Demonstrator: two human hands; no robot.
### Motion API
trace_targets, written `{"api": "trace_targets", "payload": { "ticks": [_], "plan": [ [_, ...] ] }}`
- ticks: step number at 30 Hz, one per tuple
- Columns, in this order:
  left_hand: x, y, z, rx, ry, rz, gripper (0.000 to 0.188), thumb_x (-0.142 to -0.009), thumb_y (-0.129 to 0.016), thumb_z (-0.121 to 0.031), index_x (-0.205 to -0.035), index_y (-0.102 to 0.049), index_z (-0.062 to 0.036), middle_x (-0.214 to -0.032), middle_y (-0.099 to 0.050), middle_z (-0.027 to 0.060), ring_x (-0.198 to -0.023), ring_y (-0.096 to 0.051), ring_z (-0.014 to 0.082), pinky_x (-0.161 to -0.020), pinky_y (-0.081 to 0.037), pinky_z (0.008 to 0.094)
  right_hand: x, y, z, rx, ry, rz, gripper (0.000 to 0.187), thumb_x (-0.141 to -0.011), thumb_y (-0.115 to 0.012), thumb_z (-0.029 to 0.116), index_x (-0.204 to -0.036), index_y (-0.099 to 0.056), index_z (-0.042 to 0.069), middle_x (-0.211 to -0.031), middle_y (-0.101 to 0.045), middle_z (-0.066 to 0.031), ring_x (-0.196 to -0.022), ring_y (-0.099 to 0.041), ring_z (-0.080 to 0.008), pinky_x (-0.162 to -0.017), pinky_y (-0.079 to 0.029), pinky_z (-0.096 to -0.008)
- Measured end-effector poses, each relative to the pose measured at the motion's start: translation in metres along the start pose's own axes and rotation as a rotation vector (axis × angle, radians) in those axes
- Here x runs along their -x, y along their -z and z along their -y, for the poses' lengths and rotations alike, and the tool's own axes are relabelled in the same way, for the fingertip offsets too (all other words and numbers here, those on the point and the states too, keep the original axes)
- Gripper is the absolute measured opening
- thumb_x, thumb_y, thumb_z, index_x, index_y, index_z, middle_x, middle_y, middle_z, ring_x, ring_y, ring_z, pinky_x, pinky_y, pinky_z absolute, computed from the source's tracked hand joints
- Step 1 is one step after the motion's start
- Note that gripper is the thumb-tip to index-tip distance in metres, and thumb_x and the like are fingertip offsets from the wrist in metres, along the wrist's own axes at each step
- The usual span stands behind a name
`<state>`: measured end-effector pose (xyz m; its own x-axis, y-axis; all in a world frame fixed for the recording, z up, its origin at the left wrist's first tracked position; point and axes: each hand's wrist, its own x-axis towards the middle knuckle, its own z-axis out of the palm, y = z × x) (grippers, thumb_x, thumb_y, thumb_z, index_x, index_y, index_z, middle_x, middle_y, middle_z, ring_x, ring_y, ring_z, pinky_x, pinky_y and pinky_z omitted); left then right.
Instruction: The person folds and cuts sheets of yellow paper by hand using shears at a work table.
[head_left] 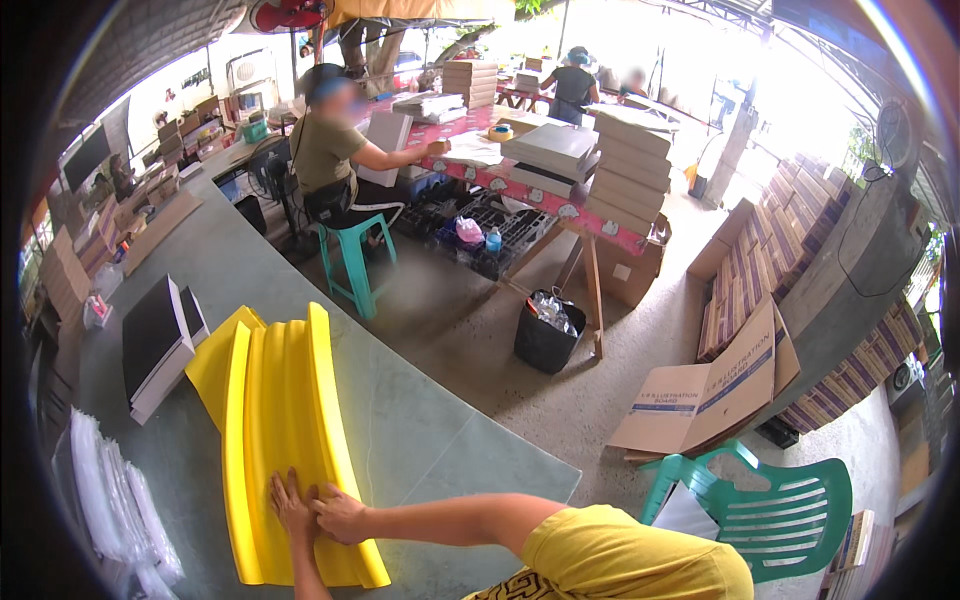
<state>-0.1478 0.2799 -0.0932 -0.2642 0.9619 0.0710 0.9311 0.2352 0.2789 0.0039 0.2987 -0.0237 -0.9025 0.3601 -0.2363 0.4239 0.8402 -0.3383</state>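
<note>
A long stack of glossy yellow sheets [285, 400] with raised, curled long edges lies on the grey-green table in front of me. My left hand [292, 503] rests flat on its near part, fingers stretched out. Right beside it, my right hand [342, 515] presses on the same yellow surface with bent fingers, touching the left hand. Whatever may be between its fingertips is hidden. Under the far left end, another yellow sheet [212, 365] sticks out at an angle. Next to that is a thick white stack with a black top [160, 335].
Clear plastic sleeves [112, 490] lie at the table's left edge. A green plastic chair [775, 510] stands at my right, near a flattened cardboard box [690, 400]. Across the aisle, a person [335, 150] sits on a green stool [352, 265] by a red table with stacked boxes [630, 165].
</note>
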Motion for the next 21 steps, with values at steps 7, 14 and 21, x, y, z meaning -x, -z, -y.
{"api": "trace_targets", "payload": {
  "ticks": [7,14,21],
  "plan": [
    [0.007,0.014,-0.020,0.018,0.025,0.014,0.054,-0.085,-0.044,-0.043,-0.131,-0.037,-0.0142,-0.141,-0.020,0.0144,-0.131,-0.018,0.0303,-0.106,-0.012,0.0445,0.059,0.001,-0.040,0.266,-0.238,0.160,0.024,-0.074,-0.053,0.029,-0.078,-0.066,0.010,-0.098,-0.058,-0.0087,-0.098,-0.047,-0.0245,-0.090,-0.029,-0.0421],
    [0.013,0.017,-0.017,0.004,0.047,-0.075,0.053,-0.084,-0.047,-0.044,-0.126,-0.043,-0.0126,-0.138,-0.029,0.0150,-0.129,-0.023,0.0305,-0.104,-0.019,0.0450,0.161,-0.026,-0.082,0.018,-0.504,-0.241,0.029,-0.074,-0.057,0.034,-0.089,-0.064,0.010,-0.103,-0.050,-0.0082,-0.102,-0.043,-0.0264,-0.086,-0.036,-0.0376],
    [0.006,-0.001,-0.001,0.198,0.004,-0.070,0.059,-0.085,-0.045,-0.046,-0.133,-0.032,-0.0137,-0.141,-0.019,0.0164,-0.128,-0.024,0.0347,-0.101,-0.028,0.0406,0.179,-0.042,-0.079,-0.311,-0.649,-0.569,0.034,-0.069,-0.066,0.031,-0.091,-0.058,0.007,-0.099,-0.051,-0.0115,-0.093,-0.050,-0.0309,-0.078,-0.044,-0.0392]
  ]
}}
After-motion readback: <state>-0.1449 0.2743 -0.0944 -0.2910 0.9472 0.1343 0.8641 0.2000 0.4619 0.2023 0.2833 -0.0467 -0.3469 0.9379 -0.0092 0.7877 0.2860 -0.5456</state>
